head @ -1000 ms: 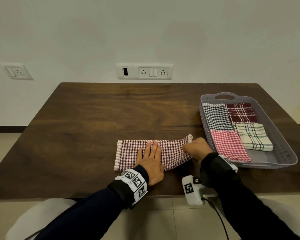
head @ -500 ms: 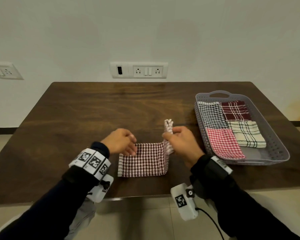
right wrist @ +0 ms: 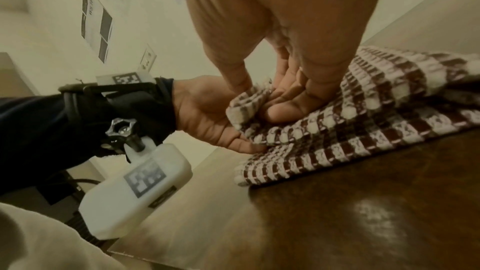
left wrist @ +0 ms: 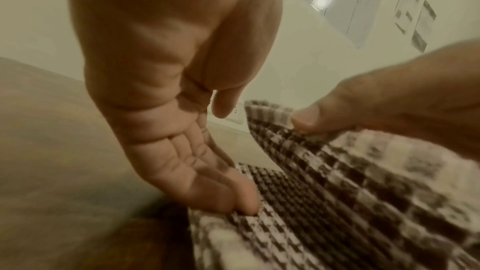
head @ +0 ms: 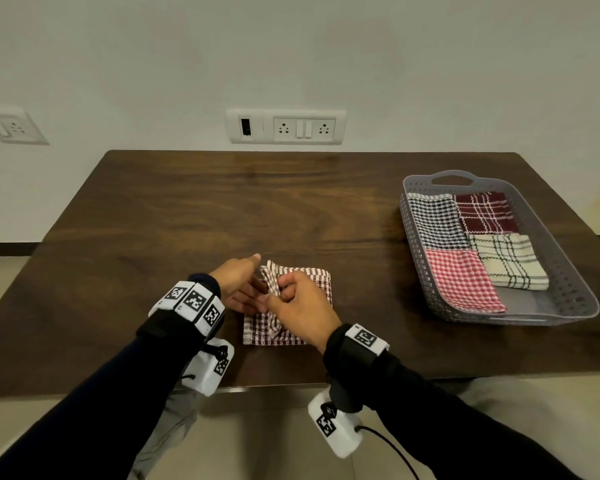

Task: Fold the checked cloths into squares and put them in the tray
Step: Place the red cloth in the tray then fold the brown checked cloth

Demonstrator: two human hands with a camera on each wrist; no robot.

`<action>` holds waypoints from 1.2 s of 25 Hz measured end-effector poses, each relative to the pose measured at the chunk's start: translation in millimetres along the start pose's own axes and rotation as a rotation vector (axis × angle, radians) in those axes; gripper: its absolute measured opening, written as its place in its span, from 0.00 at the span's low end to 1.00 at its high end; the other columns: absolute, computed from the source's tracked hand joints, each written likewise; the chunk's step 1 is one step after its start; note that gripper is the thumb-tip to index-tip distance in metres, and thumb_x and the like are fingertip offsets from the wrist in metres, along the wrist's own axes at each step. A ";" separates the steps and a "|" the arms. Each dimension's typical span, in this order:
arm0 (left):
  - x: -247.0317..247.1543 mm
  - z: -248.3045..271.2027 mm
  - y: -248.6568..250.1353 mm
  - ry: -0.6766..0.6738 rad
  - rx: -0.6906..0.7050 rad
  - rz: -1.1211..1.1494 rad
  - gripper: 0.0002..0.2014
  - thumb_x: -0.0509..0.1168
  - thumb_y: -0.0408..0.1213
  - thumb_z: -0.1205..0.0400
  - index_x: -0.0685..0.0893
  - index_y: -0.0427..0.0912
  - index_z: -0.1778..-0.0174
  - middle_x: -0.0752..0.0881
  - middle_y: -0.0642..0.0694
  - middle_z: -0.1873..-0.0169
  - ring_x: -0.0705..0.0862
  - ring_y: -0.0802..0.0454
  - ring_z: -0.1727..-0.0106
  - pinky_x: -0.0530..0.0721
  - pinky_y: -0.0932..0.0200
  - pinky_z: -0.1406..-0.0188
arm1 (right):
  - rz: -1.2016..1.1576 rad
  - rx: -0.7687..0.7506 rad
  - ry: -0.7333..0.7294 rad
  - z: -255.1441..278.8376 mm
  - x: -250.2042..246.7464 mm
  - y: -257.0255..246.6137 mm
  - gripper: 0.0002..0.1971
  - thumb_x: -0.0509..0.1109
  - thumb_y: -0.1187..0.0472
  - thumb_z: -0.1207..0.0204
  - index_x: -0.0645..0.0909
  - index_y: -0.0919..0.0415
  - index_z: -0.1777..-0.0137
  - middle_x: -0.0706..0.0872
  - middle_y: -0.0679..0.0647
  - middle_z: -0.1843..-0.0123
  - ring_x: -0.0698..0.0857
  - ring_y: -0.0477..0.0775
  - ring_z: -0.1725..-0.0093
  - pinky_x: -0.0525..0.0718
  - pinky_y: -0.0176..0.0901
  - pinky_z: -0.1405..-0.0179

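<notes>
A maroon-and-white checked cloth (head: 321, 284) lies folded over near the table's front edge. My right hand (head: 278, 293) pinches the turned-over end between thumb and fingers, just above the cloth's left edge. The right wrist view shows that end (right wrist: 246, 106) bunched in the pinch. My left hand (head: 257, 294) is open, its straight fingers (left wrist: 241, 198) touching the lower layer (left wrist: 337, 202) at the left edge. The grey perforated tray (head: 406, 216) stands to the right, apart from both hands. It holds several folded checked cloths.
The dark wooden table (head: 187, 220) stretches bare to the left and back. In the tray, a red-white cloth (head: 461, 282) and a cream one (head: 506, 261) lie at the front, with bare floor (head: 527, 303) near the front right corner. Wall sockets (head: 284, 126) are behind.
My right hand has carried the cloth's right end up and over to the left, folding it in half. My left hand left the cloth's middle and now touches its left edge.
</notes>
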State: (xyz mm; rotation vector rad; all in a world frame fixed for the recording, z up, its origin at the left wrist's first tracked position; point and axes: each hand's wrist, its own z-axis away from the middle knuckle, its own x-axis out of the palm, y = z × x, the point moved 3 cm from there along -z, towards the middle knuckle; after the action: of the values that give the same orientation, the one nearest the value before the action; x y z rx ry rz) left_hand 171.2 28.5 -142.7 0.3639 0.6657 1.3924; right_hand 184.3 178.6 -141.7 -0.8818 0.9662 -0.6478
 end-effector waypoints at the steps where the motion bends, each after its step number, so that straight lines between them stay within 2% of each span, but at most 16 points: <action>1: -0.3 -2.1 -1.8 0.021 -0.008 0.010 0.31 0.48 0.58 0.11 0.80 0.30 0.46 0.91 0.37 0.73 0.89 0.39 0.58 0.87 0.46 0.48 | -0.006 -0.006 -0.010 -0.5 2.4 1.6 0.17 0.74 0.53 0.23 0.76 0.54 0.38 0.81 0.44 0.57 0.82 0.45 0.57 0.82 0.38 0.57; 3: -0.5 -4.9 -2.4 0.030 -0.013 0.070 0.33 0.51 0.60 0.12 0.75 0.30 0.31 0.89 0.33 0.61 0.87 0.37 0.55 0.87 0.44 0.46 | -0.027 -0.015 -0.039 -1.1 7.6 2.9 0.16 0.75 0.52 0.22 0.77 0.54 0.38 0.82 0.45 0.55 0.84 0.47 0.55 0.86 0.43 0.53; 5: -0.6 -4.7 -1.2 0.003 -0.017 0.117 0.35 0.55 0.61 0.14 0.64 0.38 0.18 0.83 0.30 0.44 0.85 0.35 0.50 0.84 0.44 0.50 | -0.028 -0.015 -0.059 -2.5 12.8 6.0 0.16 0.75 0.54 0.23 0.78 0.54 0.38 0.84 0.47 0.53 0.86 0.49 0.53 0.89 0.51 0.46; 7: -1.7 -7.1 -0.9 -0.013 -0.007 0.105 0.37 0.61 0.61 0.16 0.63 0.41 0.17 0.78 0.29 0.31 0.84 0.34 0.41 0.81 0.44 0.45 | -0.002 -0.016 -0.095 -2.4 17.1 7.7 0.15 0.75 0.57 0.23 0.80 0.55 0.37 0.86 0.49 0.50 0.87 0.50 0.50 0.88 0.53 0.43; 8: -2.7 -8.7 -1.9 -0.001 -0.003 0.060 0.34 0.66 0.58 0.18 0.70 0.40 0.22 0.81 0.31 0.34 0.84 0.36 0.41 0.81 0.44 0.44 | -0.004 -0.016 -0.110 -2.4 17.9 8.2 0.15 0.74 0.58 0.23 0.80 0.56 0.38 0.87 0.50 0.49 0.87 0.50 0.49 0.88 0.52 0.43; 10: -5.2 -12.1 -3.7 0.059 0.031 -0.061 0.20 0.74 0.44 0.22 0.82 0.35 0.41 0.87 0.38 0.49 0.87 0.44 0.51 0.86 0.46 0.45 | -0.047 -0.033 -0.099 -3.7 14.7 7.6 0.11 0.73 0.61 0.22 0.82 0.56 0.41 0.88 0.51 0.50 0.88 0.50 0.50 0.89 0.50 0.44; 12: -4.8 -14.6 -4.9 0.093 0.034 -0.139 0.09 0.75 0.31 0.24 0.85 0.34 0.50 0.88 0.40 0.55 0.87 0.47 0.54 0.89 0.49 0.49 | -0.006 -0.087 -0.011 -4.0 4.0 4.1 0.07 0.71 0.62 0.21 0.84 0.57 0.44 0.86 0.48 0.52 0.86 0.45 0.52 0.87 0.41 0.46; 14: -4.4 -16.9 -5.8 0.089 0.021 -0.143 0.10 0.74 0.28 0.22 0.84 0.32 0.47 0.90 0.40 0.50 0.88 0.46 0.49 0.88 0.52 0.55 | 0.212 -0.167 0.102 -3.3 -9.9 2.2 0.09 0.69 0.59 0.20 0.83 0.56 0.41 0.83 0.48 0.44 0.82 0.46 0.44 0.82 0.42 0.40; 15: -4.7 -18.1 -6.2 0.080 0.017 -0.139 0.11 0.73 0.29 0.21 0.84 0.32 0.44 0.90 0.39 0.48 0.89 0.45 0.46 0.89 0.51 0.54 | 0.360 -0.199 0.115 -2.3 -14.3 2.5 0.13 0.69 0.57 0.20 0.80 0.55 0.37 0.79 0.50 0.37 0.77 0.49 0.36 0.78 0.44 0.34; 17: -5.7 -20.6 -6.4 0.074 0.015 -0.145 0.15 0.73 0.30 0.21 0.82 0.33 0.40 0.89 0.38 0.46 0.88 0.42 0.43 0.89 0.44 0.44 | 0.609 -0.204 0.033 -0.9 -15.2 7.6 0.25 0.70 0.53 0.21 0.71 0.55 0.25 0.69 0.54 0.24 0.65 0.56 0.23 0.65 0.52 0.22; 19: -5.0 -20.9 -6.1 0.075 0.029 -0.174 0.16 0.73 0.32 0.21 0.81 0.33 0.38 0.89 0.37 0.44 0.88 0.41 0.43 0.87 0.41 0.40 | 0.742 -0.187 -0.085 -1.3 -9.8 15.7 0.37 0.69 0.50 0.20 0.57 0.58 0.15 0.53 0.58 0.13 0.48 0.60 0.14 0.48 0.57 0.16; 21: -4.0 -20.6 -4.3 0.094 0.064 -0.265 0.16 0.73 0.35 0.20 0.81 0.34 0.39 0.88 0.37 0.44 0.88 0.42 0.43 0.88 0.41 0.40 | 0.808 -0.153 -0.167 -2.9 -5.1 22.9 0.42 0.65 0.47 0.17 0.45 0.60 0.12 0.39 0.57 0.11 0.36 0.57 0.13 0.37 0.56 0.16; 24: -6.7 -13.3 1.5 0.187 0.117 -0.437 0.20 0.74 0.42 0.21 0.80 0.34 0.38 0.87 0.39 0.43 0.88 0.43 0.45 0.90 0.45 0.45 | 0.880 -0.088 -0.247 -5.7 -2.2 34.5 0.42 0.54 0.41 0.14 0.34 0.60 0.13 0.29 0.57 0.13 0.29 0.56 0.15 0.32 0.57 0.16; 26: -9.0 -0.5 9.3 0.390 0.251 -0.632 0.24 0.73 0.44 0.21 0.75 0.35 0.34 0.83 0.39 0.37 0.84 0.41 0.39 0.87 0.47 0.42 | 0.936 -0.086 -0.263 -6.9 -1.3 42.0 0.42 0.46 0.36 0.15 0.31 0.60 0.13 0.26 0.56 0.14 0.27 0.55 0.15 0.31 0.58 0.16; 28: -0.7 17.5 17.0 0.580 0.513 -0.827 0.22 0.68 0.44 0.17 0.71 0.38 0.31 0.77 0.39 0.33 0.78 0.43 0.33 0.81 0.47 0.36 | 0.962 -0.084 -0.288 -6.8 -0.1 46.0 0.46 0.34 0.28 0.22 0.30 0.59 0.14 0.24 0.55 0.15 0.26 0.54 0.16 0.31 0.59 0.16; 30: 19.5 29.8 16.3 0.568 0.745 -0.904 0.21 0.61 0.45 0.14 0.71 0.40 0.28 0.75 0.42 0.30 0.75 0.46 0.30 0.78 0.50 0.31 | 0.970 -0.094 -0.293 -6.1 0.6 47.2 0.53 0.23 0.26 0.36 0.28 0.58 0.15 0.23 0.54 0.15 0.25 0.53 0.16 0.30 0.58 0.17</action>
State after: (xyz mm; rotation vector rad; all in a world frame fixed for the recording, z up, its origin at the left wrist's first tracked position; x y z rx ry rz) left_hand 177.8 54.5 -114.2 0.1842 1.5881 0.3177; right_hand 183.2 199.6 -184.4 -0.4708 1.0205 0.3474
